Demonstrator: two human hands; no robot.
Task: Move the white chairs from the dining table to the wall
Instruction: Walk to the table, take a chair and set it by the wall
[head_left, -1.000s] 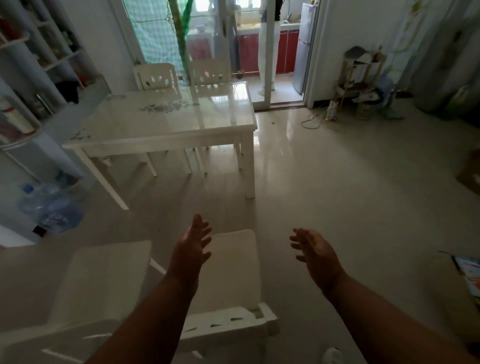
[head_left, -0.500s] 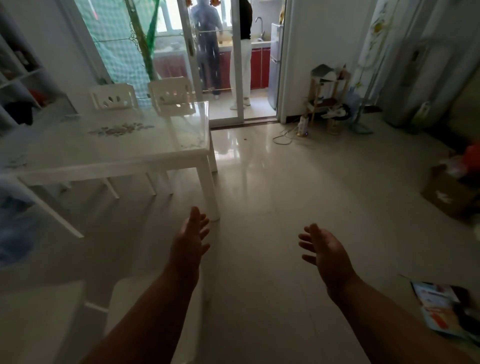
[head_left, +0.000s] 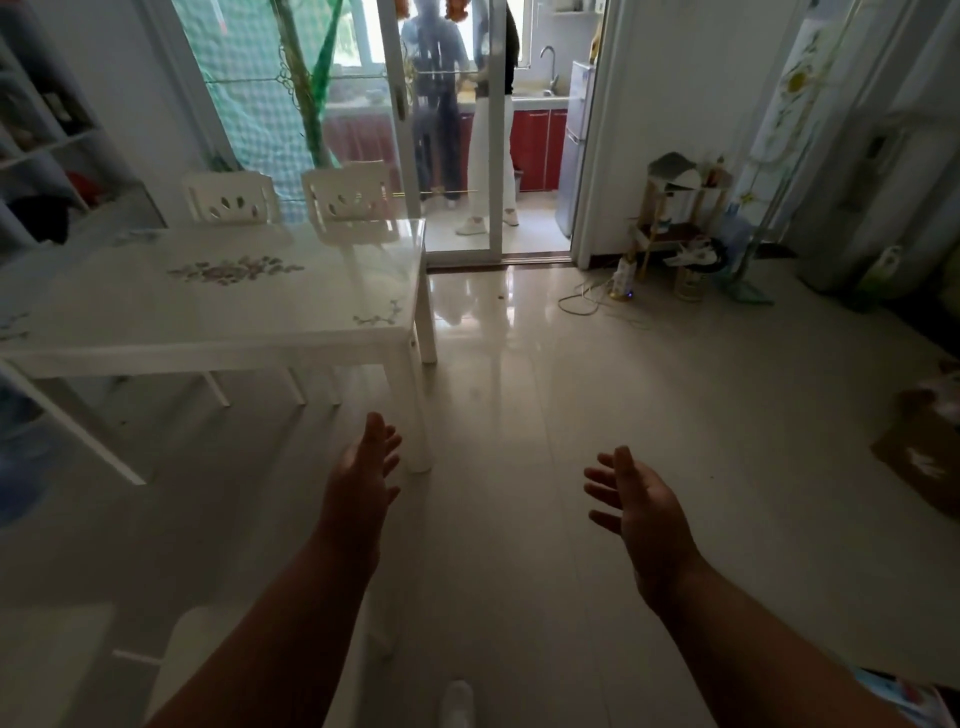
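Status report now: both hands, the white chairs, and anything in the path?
Left hand and right hand open, empty. Two white chairs at far side of dining table. Table leg just ahead of left hand.

Dining table (head_left: 218, 312) hides chair seats; its left end is cropped.

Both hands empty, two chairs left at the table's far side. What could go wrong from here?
1. Reaching the two chairs means rounding the table's corner leg; a carried chair could clip it.
2. The loose cable on the glossy floor is a trip risk.
3. Both hands, left hand and right hand, are open and hold nothing.
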